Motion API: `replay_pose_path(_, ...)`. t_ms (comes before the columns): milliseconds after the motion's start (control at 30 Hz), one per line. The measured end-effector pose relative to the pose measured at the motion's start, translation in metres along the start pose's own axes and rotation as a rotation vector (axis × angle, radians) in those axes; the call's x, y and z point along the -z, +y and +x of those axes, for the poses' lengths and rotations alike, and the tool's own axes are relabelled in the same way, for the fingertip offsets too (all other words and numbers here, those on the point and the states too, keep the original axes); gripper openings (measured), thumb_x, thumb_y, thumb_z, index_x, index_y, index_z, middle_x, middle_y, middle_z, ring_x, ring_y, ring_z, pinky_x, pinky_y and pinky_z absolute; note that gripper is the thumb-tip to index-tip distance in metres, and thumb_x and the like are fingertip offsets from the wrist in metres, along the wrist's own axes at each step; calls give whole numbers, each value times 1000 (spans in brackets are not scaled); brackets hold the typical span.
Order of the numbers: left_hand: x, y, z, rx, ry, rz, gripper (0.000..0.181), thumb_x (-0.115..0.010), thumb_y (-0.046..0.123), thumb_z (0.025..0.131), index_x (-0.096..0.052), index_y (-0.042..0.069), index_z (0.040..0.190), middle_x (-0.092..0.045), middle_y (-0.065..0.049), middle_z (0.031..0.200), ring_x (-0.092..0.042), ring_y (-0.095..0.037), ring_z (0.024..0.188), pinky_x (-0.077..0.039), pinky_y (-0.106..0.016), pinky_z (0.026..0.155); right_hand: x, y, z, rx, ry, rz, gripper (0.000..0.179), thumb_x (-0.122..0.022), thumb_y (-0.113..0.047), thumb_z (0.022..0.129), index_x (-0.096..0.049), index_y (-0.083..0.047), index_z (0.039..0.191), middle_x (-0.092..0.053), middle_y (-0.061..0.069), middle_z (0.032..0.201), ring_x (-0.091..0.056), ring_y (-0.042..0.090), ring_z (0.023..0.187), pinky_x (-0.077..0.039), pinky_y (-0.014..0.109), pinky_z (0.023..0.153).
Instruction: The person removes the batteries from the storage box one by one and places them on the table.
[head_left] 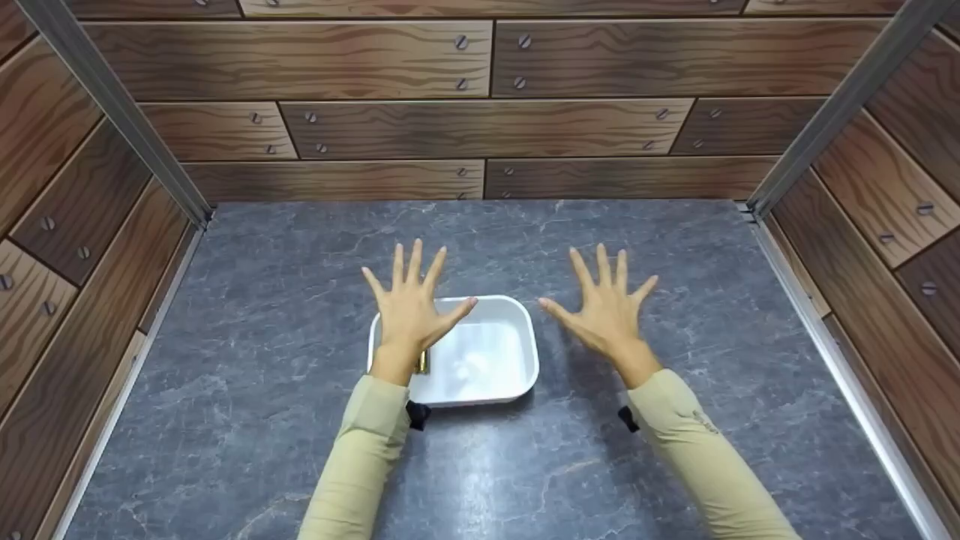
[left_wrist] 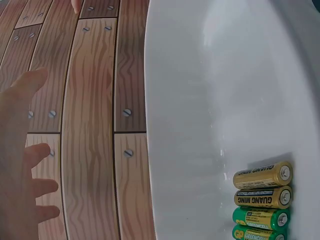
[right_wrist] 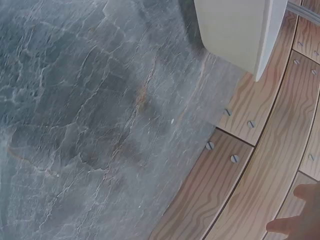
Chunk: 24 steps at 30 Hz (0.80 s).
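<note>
A white rectangular tray with rounded corners stands on the grey marbled tabletop. Inside it, in the left wrist view, several batteries lie side by side: a gold battery and another gold one, then a green battery and one more green. In the head view most of them are hidden under my left hand, which hovers over the tray's left side with fingers spread and holds nothing. My right hand is held over the tabletop to the right of the tray, fingers also spread and holding nothing.
The grey tabletop is bounded by wood-plank-patterned walls at the back, left and right. Metal posts rise at the back corners, and pale strips run along the side edges.
</note>
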<state>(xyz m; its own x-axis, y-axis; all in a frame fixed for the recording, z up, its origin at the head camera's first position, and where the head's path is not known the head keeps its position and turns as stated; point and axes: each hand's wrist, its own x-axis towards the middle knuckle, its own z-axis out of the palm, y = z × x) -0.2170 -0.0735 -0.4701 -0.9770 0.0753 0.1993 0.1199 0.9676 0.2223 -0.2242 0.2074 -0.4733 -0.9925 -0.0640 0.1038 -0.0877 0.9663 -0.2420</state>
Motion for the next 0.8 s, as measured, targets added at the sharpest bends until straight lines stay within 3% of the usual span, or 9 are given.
replay_pose_path(167,-1,-5,-6,-19,21,-16,82,-47,76,83,-29,34,151,-28,-4,161,-21,-32,151,-9,-71,114,0,-10,-4,23,20,26,87,-47,-73,85,-22,-27,154,-19,18,161,-12,45,149,-4,77,109)
replay_pose_path(267,-2,-10,-10,-25,41,-35,73,-50,69,86,-37,31,148,-37,-4,157,-30,-31,147,-16,-68,115,-2,-16,-8,52,51,48,81,-52,-65,87,-30,-21,151,-33,19,155,-28,43,144,-24,71,108)
replay_pose_path(400,-7,-19,-17,-49,128,-73,59,-57,55,89,-50,27,141,-51,-6,146,-45,-30,137,-32,-61,112,-6,-24,-14,113,104,90,71,-61,-51,89,-41,-12,145,-49,20,142,-46,41,129,-40,62,99)
replay_pose_path(600,-15,-32,-26,-79,306,-182,39,-65,34,88,-64,21,125,-66,-7,127,-60,-29,119,-48,-51,99,-13,-35,-23,208,161,128,64,-67,-42,87,-50,-7,137,-63,19,123,-59,38,111,-50,54,89)
replay_pose_path(800,-21,-42,-36,-83,363,-224,36,-69,29,85,-68,19,120,-69,-7,118,-63,-28,112,-52,-48,91,-20,-43,-30,260,157,143,58,-70,-36,86,-54,-6,133,-66,18,120,-62,36,111,-53,51,87)
